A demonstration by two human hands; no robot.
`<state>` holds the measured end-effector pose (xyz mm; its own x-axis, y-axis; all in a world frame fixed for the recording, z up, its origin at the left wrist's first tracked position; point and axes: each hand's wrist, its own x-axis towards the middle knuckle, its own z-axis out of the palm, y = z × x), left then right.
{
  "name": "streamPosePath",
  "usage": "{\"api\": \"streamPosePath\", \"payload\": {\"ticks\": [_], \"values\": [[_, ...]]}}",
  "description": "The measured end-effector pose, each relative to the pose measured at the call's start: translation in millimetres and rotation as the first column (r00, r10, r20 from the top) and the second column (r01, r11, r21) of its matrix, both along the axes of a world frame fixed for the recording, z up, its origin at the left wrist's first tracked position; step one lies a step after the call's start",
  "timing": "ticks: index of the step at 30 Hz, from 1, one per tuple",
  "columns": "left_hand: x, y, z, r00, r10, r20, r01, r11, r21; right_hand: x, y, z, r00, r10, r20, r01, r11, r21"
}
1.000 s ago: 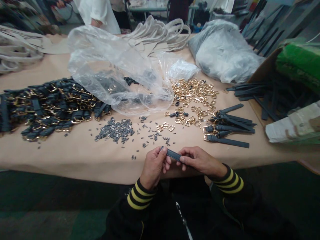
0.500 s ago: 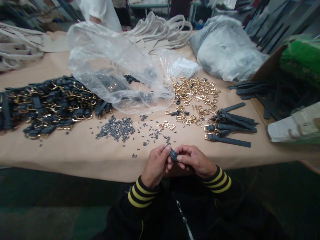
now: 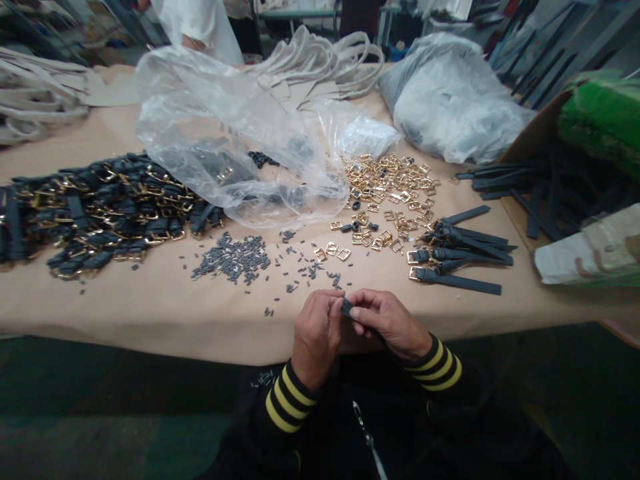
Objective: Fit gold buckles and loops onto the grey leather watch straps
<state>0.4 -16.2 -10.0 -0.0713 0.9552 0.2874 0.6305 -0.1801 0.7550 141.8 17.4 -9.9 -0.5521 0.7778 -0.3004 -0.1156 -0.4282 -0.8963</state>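
Strap (image 3: 347,307): between your two hands, over the near edge of the table (image 3: 145,300); only a short dark piece shows, your fingers hiding the rest.
Left hand (image 3: 318,333): nearly closed, your fingers curled and pinching the strap's end against the thumb.
Right hand (image 3: 390,321): nearly closed too, your thumb on top of the strap, fingers curled under it.
Bits (image 3: 233,259): small, dark, heaped left of your hands, with strays scattered beyond your fingertips.
Buckles (image 3: 391,181): gold, piled past your right hand, three lying apart nearer you.
Buckled straps (image 3: 470,281): bunched toward the table's right end.
Big pile (image 3: 113,207): more dark straps with gold buckles, at the left end.
Clear bag (image 3: 200,113): crumpled, mid-table.
Cords (image 3: 307,60): pale loops along the far edge.
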Motion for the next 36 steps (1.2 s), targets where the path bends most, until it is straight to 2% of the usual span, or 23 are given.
{"api": "streamPosePath", "payload": {"ticks": [2,5,7,10,13,16,19,22,26,29,31,33,36], "values": [[-8.1,5.1,-0.6,0.997,0.069,0.019,-0.069,0.998,0.0,0.5,-0.7,-1.0,1.0,-0.004,-0.02,0.004,1.0,-0.018],[-22.2,11.7,0.7,0.971,0.241,0.001,-0.24,0.966,0.102,1.2,0.4,-3.0,1.0,-0.007,-0.029,0.005,0.998,-0.056],[-27.7,13.2,3.7,0.965,0.26,0.03,-0.262,0.962,0.073,1.2,1.7,-4.3,1.0,-0.014,-0.028,0.012,0.997,-0.073],[-27.8,12.5,8.7,0.948,0.203,0.244,-0.16,0.969,-0.186,0.3,2.9,-5.5,0.999,-0.024,-0.031,0.021,0.996,-0.088],[-23.9,12.6,10.1,0.867,0.191,0.46,-0.007,0.928,-0.373,-0.3,3.1,-5.8,1.0,-0.01,-0.027,0.007,0.995,-0.095],[-22.1,14.3,8.1,0.76,0.199,0.618,0.118,0.893,-0.433,-0.4,3.4,-6.0,1.0,0.007,-0.03,-0.01,0.994,-0.109],[-22.1,15.1,7.5,0.651,0.247,0.718,0.154,0.883,-0.444,-0.2,4.2,-5.9,0.998,0.028,-0.061,-0.036,0.991,-0.131],[-22.6,14.0,9.9,0.597,0.262,0.758,0.18,0.878,-0.445,0.1,5.2,-4.6,0.992,0.105,-0.074,-0.116,0.98,-0.16],[-25.1,11.6,9.8,0.604,0.18,0.776,0.229,0.894,-0.386,1.5,6.2,-3.1,0.975,0.214,-0.058,-0.22,0.963,-0.156],[-27.6,10.5,3.2,0.684,0.15,0.714,0.177,0.915,-0.362,2.7,6.2,-2.9,0.985,0.151,0.079,-0.151,0.988,-0.003],[-28.1,10.2,-2.2,0.71,0.171,0.683,0.134,0.92,-0.369,3.2,6.2,-2.4,0.974,0.1,0.205,-0.126,0.985,0.121],[-27.7,10.3,-6.3,0.701,0.2,0.684,0.125,0.91,-0.394,3.4,6.5,-1.9,0.95,0.082,0.3,-0.143,0.972,0.185],[-26.3,10.8,-9.0,0.681,0.232,0.694,0.127,0.897,-0.424,3.5,7.4,-2.5,0.939,0.083,0.335,-0.154,0.969,0.192]]}}
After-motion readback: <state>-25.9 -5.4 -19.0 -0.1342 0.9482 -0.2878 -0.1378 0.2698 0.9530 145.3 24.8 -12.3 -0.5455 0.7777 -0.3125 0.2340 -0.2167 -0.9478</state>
